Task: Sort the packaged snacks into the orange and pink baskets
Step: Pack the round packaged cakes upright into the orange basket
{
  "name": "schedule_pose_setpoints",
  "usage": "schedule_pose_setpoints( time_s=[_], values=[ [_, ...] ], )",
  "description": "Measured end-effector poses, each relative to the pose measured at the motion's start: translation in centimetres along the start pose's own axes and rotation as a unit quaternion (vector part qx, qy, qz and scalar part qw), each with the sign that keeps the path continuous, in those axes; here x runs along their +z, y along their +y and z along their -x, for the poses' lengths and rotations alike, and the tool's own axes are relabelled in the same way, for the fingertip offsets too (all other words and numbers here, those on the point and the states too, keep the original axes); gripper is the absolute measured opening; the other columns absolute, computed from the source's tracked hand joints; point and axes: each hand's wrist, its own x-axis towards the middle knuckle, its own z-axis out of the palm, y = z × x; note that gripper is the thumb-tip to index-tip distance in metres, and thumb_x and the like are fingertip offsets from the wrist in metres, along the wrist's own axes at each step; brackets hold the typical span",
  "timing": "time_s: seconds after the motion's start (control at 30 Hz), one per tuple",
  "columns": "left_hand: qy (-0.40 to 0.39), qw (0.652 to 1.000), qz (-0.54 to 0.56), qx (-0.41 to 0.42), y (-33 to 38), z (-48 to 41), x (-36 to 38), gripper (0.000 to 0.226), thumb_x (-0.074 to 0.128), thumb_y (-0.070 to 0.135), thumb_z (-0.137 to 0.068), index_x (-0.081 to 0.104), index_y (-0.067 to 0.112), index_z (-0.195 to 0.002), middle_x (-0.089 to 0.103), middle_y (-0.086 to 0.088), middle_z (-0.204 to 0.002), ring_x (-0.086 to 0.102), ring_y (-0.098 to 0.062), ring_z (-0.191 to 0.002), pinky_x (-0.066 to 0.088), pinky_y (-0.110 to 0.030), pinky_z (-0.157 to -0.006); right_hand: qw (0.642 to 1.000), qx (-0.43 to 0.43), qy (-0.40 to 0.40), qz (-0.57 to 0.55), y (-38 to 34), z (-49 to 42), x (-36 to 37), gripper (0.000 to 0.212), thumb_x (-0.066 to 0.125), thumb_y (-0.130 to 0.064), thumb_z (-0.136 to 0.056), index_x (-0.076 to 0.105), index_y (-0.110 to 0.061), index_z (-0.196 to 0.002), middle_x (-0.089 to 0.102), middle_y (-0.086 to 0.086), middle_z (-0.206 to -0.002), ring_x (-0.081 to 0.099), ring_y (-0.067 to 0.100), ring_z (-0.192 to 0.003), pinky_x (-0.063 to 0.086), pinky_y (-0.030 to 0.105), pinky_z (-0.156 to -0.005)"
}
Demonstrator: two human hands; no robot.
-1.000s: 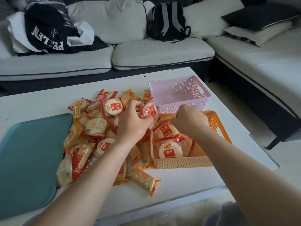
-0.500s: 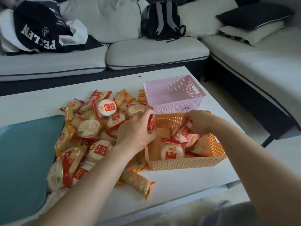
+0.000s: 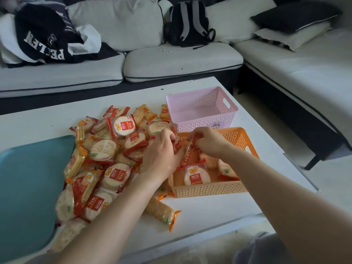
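Orange perforated plastic basket (image 3: 209,190) stands on the white table (image 3: 219,212), just in front of the pink perforated plastic basket (image 3: 205,125). It contains several round cracker packets (image 3: 197,176). The loose pile of packaged snacks (image 3: 106,155) lies to the left of the orange basket, beside a teal tray (image 3: 28,183). The left hand (image 3: 162,152) is at the orange basket's far left corner, fingers curled round a red-wrapped packet (image 3: 177,145). The right hand (image 3: 209,142) is over the orange basket, fingers pinching a red-edged packet (image 3: 190,149).
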Motion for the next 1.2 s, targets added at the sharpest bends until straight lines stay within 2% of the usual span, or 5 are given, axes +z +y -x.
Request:
schedule_pose_setpoints(
  time_s=[0.33,0.53,0.77,1.0,1.2],
  values=[
    [-0.067,0.994,0.086,-0.02,-0.4,-1.1,-2.0,0.03,0.061,0.031,-0.098,0.073,0.025,-0.124,0.071,0.008,-0.121,0.064,-0.007,-0.1,0.047,-0.016,-0.077,0.958,0.182,-0.018,-0.221,-0.3,-0.1,2.2,0.016,0.058,-0.01,-0.093,0.069,0.0,-0.09,0.071,0.019,-0.088,0.068,0.029,-0.068,0.062,0.045,-0.074],
    [-0.046,0.996,-0.026,0.078,-1.3,-0.8,-0.5,0.055,0.073,0.031,-0.088,0.05,0.041,-0.138,0.048,0.004,-0.134,0.048,-0.024,-0.125,0.058,-0.046,-0.082,0.997,0.028,-0.047,0.062,0.9,-0.3,1.3,0.03,0.053,-0.007,-0.094,0.071,-0.014,-0.117,0.074,0.007,-0.11,0.069,0.022,-0.091,0.059,0.035,-0.078],
    [-0.072,0.994,-0.067,0.049,-1.0,-0.8,-0.4,0.045,0.067,0.04,-0.093,0.059,0.034,-0.138,0.046,0.009,-0.13,0.051,-0.014,-0.115,0.048,-0.024,-0.064,0.91,-0.062,-0.159,0.377,2.4,1.0,2.6,0.038,0.076,-0.015,-0.083,0.066,-0.018,-0.12,0.072,-0.001,-0.112,0.069,0.019,-0.093,0.061,0.033,-0.078],
    [-0.09,0.992,-0.078,0.03,-0.5,-0.8,-0.5,0.047,0.068,0.048,-0.09,0.063,0.029,-0.133,0.045,0.008,-0.133,0.051,-0.017,-0.12,0.049,-0.025,-0.069,0.963,-0.119,-0.056,0.235,0.6,1.4,-3.2,0.035,0.061,0.006,-0.082,0.066,-0.027,-0.092,0.058,-0.015,-0.09,0.059,0.011,-0.086,0.039,0.011,-0.064],
    [-0.075,0.993,-0.071,0.058,0.9,-0.1,-1.4,0.079,0.033,0.067,-0.07,0.052,0.031,-0.137,0.048,0.004,-0.14,0.034,-0.024,-0.133,0.031,-0.046,-0.11,0.968,-0.162,0.065,0.182,1.0,0.5,0.3,0.039,0.057,0.008,-0.08,0.076,-0.021,-0.097,0.057,0.002,-0.108,0.064,0.023,-0.089,0.056,0.038,-0.081]
  ],
)
